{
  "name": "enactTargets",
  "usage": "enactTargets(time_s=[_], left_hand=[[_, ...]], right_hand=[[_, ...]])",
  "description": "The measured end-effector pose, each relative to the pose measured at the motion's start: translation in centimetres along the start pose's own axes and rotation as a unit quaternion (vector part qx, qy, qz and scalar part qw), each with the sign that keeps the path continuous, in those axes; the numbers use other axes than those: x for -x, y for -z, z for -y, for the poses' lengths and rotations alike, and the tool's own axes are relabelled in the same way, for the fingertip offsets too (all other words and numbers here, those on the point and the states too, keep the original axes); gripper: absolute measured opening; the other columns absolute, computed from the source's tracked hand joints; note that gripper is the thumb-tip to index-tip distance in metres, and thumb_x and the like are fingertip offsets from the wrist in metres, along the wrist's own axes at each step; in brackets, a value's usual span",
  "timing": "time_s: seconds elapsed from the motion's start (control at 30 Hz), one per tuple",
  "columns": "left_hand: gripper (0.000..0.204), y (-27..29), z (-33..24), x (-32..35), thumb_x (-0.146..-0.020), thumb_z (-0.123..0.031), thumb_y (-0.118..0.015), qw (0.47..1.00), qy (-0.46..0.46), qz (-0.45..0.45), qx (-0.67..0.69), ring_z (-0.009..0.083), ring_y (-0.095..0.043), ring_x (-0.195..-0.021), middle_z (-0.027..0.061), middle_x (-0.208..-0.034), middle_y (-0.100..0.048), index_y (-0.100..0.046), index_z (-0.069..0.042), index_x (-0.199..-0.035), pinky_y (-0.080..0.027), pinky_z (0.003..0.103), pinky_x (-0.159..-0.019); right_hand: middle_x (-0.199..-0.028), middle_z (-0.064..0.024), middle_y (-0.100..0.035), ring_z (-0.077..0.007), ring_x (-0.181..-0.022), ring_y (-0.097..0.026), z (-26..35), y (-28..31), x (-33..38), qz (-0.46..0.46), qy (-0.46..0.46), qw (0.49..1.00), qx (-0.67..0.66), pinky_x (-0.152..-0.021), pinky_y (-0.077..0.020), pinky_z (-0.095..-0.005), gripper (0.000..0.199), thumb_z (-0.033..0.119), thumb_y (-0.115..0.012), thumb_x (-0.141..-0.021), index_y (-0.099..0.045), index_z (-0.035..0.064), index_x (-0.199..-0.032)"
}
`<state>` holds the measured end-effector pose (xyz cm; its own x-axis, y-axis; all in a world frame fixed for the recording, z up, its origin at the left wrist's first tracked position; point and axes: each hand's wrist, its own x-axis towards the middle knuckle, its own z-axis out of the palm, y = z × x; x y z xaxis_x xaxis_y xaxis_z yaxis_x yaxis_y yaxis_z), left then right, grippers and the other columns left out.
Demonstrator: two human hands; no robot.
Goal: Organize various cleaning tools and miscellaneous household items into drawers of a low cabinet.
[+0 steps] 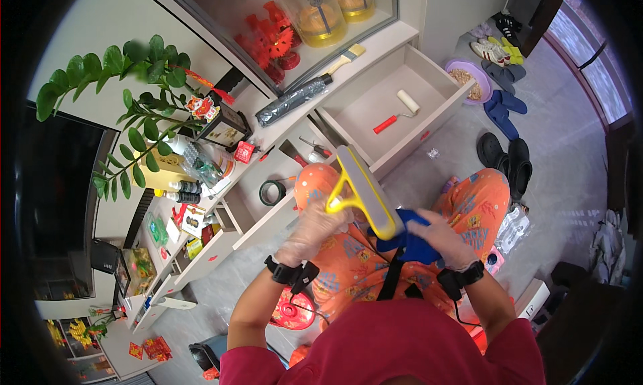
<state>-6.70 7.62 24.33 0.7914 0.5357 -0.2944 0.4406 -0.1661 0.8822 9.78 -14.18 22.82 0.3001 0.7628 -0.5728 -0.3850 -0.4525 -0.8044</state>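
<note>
My left hand (313, 229), in a thin clear glove, is closed round the yellow handle of a window squeegee (367, 191). The squeegee's long grey-and-yellow head slants across above my lap. In my right hand (447, 238), also gloved, a blue cloth (416, 246) is bunched up. The cloth touches the lower end of the squeegee head. Behind the tool stands an open drawer (358, 110) with a small paint roller (402, 112), white with a red handle, lying in it.
Another open drawer (249, 214) holds a roll of dark tape (272, 193) and tools. A black-wrapped umbrella-like bundle (293, 101) and a brush (345, 57) lie on the cabinet ledge. A leafy plant (144, 127) overhangs the left. Shoes (506, 110) and a purple basin (471, 82) are at right.
</note>
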Motion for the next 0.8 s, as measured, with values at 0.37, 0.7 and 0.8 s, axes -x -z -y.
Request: enactTargets(time_s=[0.37,0.7,0.8], left_hand=[[0.022,-4.7,-5.4,-1.3,-0.087,-0.026,-0.057,0.692,0.361,0.232,0.580,0.0056,-0.041,-0.042,-0.0062,-0.055,-0.041,-0.048,-0.014,-0.071,-0.035,0.020,-0.039],[0.027,-3.9,-7.9,-1.7,-0.091,-0.027,-0.054,0.772,0.265,0.190,0.546,0.0063,-0.038,-0.039,-0.0040,-0.055,-0.041,-0.045,-0.012,-0.070,-0.033,0.020,-0.036],[0.028,-3.8,-8.7,-2.4,-0.091,-0.028,-0.055,0.770,0.260,0.209,0.544,0.0055,-0.034,-0.038,-0.0047,-0.054,-0.039,-0.045,-0.011,-0.071,-0.031,0.020,-0.035]], right_hand=[[-0.088,-0.0049,-0.060,-0.0167,-0.078,-0.059,9.1,-2.0,0.0,-0.243,0.295,0.922,-0.057,-0.068,-0.0485,-0.0309,0.018,0.017,-0.065,-0.087,-0.059,0.0024,-0.096],[-0.086,-0.0188,-0.060,-0.0375,-0.083,-0.059,-1.9,2.2,-5.3,-0.241,0.306,0.826,0.408,-0.070,-0.0478,-0.0454,0.020,0.020,-0.064,-0.083,-0.058,0.0011,-0.083],[-0.087,-0.0193,-0.062,-0.0352,-0.082,-0.061,-3.5,3.6,-3.8,-0.252,0.223,0.890,0.309,-0.072,-0.0491,-0.0413,0.021,0.021,-0.063,-0.084,-0.061,0.0011,-0.089]])
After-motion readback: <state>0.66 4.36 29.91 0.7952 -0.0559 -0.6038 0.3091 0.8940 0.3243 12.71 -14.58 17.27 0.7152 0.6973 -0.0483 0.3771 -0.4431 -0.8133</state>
